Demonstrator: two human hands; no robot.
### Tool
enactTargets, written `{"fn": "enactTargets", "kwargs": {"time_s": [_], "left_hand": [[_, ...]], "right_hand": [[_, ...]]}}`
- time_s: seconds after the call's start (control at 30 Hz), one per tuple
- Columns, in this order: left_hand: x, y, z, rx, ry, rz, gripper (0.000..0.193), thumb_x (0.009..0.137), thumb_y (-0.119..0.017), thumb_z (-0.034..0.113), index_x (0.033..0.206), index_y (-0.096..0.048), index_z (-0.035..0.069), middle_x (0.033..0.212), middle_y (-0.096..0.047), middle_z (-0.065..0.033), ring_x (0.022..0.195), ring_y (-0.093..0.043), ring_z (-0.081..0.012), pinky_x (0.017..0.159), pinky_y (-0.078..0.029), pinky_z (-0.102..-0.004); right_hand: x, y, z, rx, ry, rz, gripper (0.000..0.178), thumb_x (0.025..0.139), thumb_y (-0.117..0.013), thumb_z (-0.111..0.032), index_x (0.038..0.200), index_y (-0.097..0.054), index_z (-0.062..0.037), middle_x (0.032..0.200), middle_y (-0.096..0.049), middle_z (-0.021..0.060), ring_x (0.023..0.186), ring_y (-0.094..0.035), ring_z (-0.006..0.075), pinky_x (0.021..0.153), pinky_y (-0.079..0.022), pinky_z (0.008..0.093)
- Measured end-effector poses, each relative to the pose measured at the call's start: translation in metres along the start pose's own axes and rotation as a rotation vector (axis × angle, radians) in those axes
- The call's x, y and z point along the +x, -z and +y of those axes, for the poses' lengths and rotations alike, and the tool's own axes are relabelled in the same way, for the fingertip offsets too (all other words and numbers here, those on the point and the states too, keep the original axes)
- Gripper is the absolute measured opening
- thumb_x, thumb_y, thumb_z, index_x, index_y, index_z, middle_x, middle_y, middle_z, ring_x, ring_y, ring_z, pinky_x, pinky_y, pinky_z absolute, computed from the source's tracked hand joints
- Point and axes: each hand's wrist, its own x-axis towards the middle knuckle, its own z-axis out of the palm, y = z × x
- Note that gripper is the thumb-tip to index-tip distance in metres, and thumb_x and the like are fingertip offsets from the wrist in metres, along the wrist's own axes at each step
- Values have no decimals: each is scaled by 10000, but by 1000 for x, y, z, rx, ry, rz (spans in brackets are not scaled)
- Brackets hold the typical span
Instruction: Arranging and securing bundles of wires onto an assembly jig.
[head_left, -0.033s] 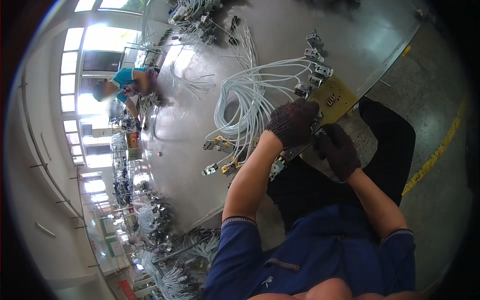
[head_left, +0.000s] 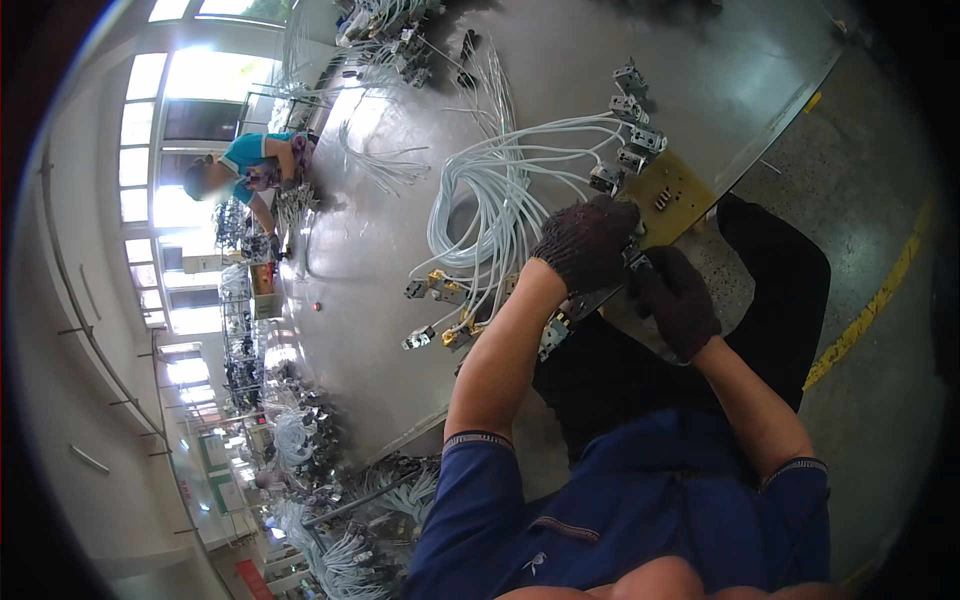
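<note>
Head view, person at the near edge of a big grey worktable [head_left: 420, 300], both hands in dark knit gloves. Left hand [head_left: 585, 243] curled knuckles-up, fingers folded down over a small grey metal connector [head_left: 636, 258] at the table's near edge, right beside the yellow jig plate [head_left: 672, 195]; whether it truly pinches the part cannot be told, fingertips hidden. Right hand [head_left: 680, 300] just off the table edge, loosely closed, its fingertips meeting the same connector from below; grip itself not visible.

Yellow jig plate lies at the near right edge of the table, one corner hanging toward the person. Grey terminal blocks [head_left: 630, 130] line its far side, each with white cables running in. Those cables gather into a white cable coil [head_left: 490, 210] lying flat mid-table, just left of the left hand. Brass-coloured connectors [head_left: 445, 290] at the loose cable ends sit near the coil's near side, close to the left forearm.

More wire bundles [head_left: 400, 40] at the far edge. Another person in a teal shirt [head_left: 255, 165] works at the table's far left side, well apart. Floor on the right has a yellow line [head_left: 870, 300]
</note>
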Motion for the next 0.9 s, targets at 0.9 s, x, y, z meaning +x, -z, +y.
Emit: {"fn": "enactTargets", "kwargs": {"time_s": [0.9], "left_hand": [[4,-9,-11,-65,-1,-4,602,729,-912,321,1244,-694,99,1220,-730,-237,1163,-737,-429,956,-601,-550]], "right_hand": [[9,4,42,137,83,-274,231,1068,-667,-178,1280,-619,-98,1112,-683,68,1016,-693,277,896,-608,353]]}}
